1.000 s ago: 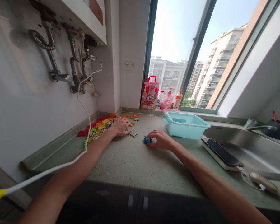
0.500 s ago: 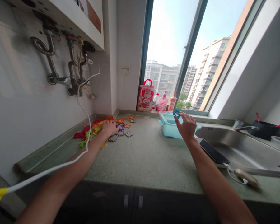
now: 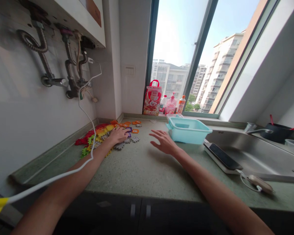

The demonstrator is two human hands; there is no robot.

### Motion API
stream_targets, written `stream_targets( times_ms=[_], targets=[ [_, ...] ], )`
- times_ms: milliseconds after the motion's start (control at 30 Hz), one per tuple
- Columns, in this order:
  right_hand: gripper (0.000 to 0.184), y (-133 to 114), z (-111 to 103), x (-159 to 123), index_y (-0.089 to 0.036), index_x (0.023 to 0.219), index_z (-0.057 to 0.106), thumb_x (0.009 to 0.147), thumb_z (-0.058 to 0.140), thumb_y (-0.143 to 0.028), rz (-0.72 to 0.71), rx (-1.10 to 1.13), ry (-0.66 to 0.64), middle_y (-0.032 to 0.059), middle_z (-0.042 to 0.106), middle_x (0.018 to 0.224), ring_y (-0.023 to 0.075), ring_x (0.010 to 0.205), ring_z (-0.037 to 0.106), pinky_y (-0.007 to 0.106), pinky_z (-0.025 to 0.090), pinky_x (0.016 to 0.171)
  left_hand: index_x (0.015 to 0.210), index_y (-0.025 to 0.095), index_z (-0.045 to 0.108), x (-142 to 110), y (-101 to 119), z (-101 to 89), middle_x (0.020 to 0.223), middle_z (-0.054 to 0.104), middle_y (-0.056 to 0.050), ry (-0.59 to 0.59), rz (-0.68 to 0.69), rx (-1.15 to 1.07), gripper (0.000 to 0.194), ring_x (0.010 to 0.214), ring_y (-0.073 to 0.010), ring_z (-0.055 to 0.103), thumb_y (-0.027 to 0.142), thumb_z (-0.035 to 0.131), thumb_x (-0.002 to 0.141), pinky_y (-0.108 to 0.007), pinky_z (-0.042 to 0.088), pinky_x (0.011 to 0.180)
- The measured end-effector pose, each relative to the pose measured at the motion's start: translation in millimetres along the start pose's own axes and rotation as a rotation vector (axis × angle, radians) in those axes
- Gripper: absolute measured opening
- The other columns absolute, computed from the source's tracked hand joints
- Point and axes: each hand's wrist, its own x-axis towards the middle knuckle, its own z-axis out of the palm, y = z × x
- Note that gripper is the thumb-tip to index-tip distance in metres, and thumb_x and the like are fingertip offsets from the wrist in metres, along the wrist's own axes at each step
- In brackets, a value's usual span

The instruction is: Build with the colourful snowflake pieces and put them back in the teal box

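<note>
Notched plastic puzzle pieces in red (image 3: 81, 141), yellow (image 3: 103, 133), green (image 3: 84, 151), orange (image 3: 135, 131) and grey (image 3: 135, 139) lie piled on the counter at left. My left hand (image 3: 119, 134) rests over them, fingers stretched out, the tips at a purple piece (image 3: 129, 130). I see no piece gripped in it. Out in front of the pale blue plastic box (image 3: 188, 135), my right hand (image 3: 163, 141) is above the counter with fingers apart and nothing in it. The box stands uncovered; its floor is mostly hidden by the front wall.
A white cable (image 3: 63, 175) crosses over my left forearm. Right of the box are a phone (image 3: 224, 156), a power bank (image 3: 261, 184) and a steel sink (image 3: 262, 156). A pink bag (image 3: 153, 101) and bottles (image 3: 171, 105) line the windowsill. Pipes (image 3: 45, 65) hang at left.
My right hand has let go of the blue puzzle piece and moved left, away from the box. My left hand has shifted slightly right over the pile, its fingers reaching the purple pieces.
</note>
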Motion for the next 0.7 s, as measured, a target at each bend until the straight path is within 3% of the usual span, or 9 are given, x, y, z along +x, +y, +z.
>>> stream_targets(
  times_ms=[133, 400, 533, 700],
  targets=[
    [0.068, -22, 36, 3, -0.03, 0.163, 0.034, 0.103, 0.053, -0.054, -0.001, 0.196, -0.271, 0.0112, 0.031, 0.168, 0.0319, 0.149, 0.042, 0.053, 0.037, 0.12, 0.144, 0.035, 0.06, -1, 4, 1.4, 0.149, 0.058, -0.012, -0.009, 0.033, -0.02, 0.059, 0.135, -0.0364, 0.05, 0.065, 0.042, 0.097, -0.057, 0.032, 0.114],
    [0.067, -17, 40, 7, -0.032, 0.164, 0.029, 0.103, 0.053, -0.046, 0.044, 0.212, -0.35, 0.0107, 0.024, 0.171, 0.0334, 0.155, 0.032, 0.055, 0.029, 0.124, 0.142, 0.027, 0.062, -2, 19, 1.9, 0.148, 0.059, -0.01, -0.01, 0.147, -0.083, 0.06, 0.134, -0.032, 0.051, 0.064, 0.046, 0.097, -0.045, 0.037, 0.114],
    [0.053, -17, 41, 9, -0.032, 0.156, 0.047, 0.104, 0.052, -0.042, 0.093, 0.168, -0.357, 0.0118, 0.037, 0.166, 0.0339, 0.153, 0.035, 0.056, 0.03, 0.123, 0.146, 0.028, 0.058, 0, 25, 2.1, 0.151, 0.057, -0.008, 0.007, 0.158, -0.104, 0.06, 0.138, -0.0313, 0.05, 0.061, 0.048, 0.097, -0.044, 0.036, 0.116],
    [0.029, -15, 37, 8, -0.027, 0.126, 0.068, 0.1, 0.061, -0.039, 0.014, 0.226, -0.227, 0.0097, 0.066, 0.138, 0.0252, 0.131, 0.059, 0.043, 0.044, 0.113, 0.144, 0.025, 0.058, 1, 15, -15.1, 0.153, 0.051, -0.013, 0.336, 0.003, -0.008, 0.053, 0.143, -0.0348, 0.041, 0.046, 0.059, 0.096, -0.05, 0.028, 0.12]
  ],
)
